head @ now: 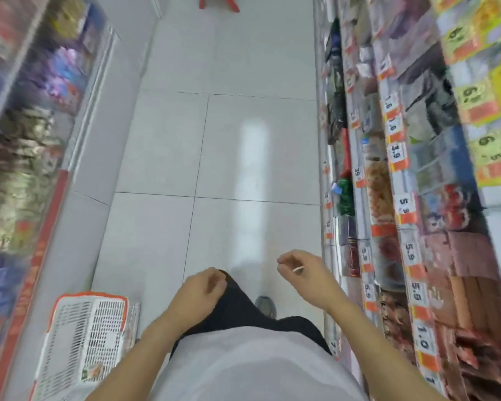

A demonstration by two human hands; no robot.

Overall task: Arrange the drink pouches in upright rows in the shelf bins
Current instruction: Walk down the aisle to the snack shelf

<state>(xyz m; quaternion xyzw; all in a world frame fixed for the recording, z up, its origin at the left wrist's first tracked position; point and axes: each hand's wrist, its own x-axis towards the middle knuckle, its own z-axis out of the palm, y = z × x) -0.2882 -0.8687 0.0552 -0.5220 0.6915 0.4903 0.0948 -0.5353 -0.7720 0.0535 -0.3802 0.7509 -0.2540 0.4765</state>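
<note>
Drink pouches cannot be told apart among the blurred packets on the shelves lining both sides of the aisle.

The right-hand shelves [417, 198] carry rows of blurred packaged goods behind white and orange price tags [399, 157]; the left-hand shelves [26, 140] hold blurred gold, purple and blue packs. Both hands hang in front of the body over the white tiled floor [229, 140], apart from each other, fingers loosely curled. The left hand [203, 287] holds nothing; the right hand [301, 269] has a small pale sliver at its fingertips, too blurred to name. A white perforated plastic basket with an orange rim [84, 340] sits on the floor at the left shelf's foot. A red object [219, 2] lies far down the aisle.
</note>
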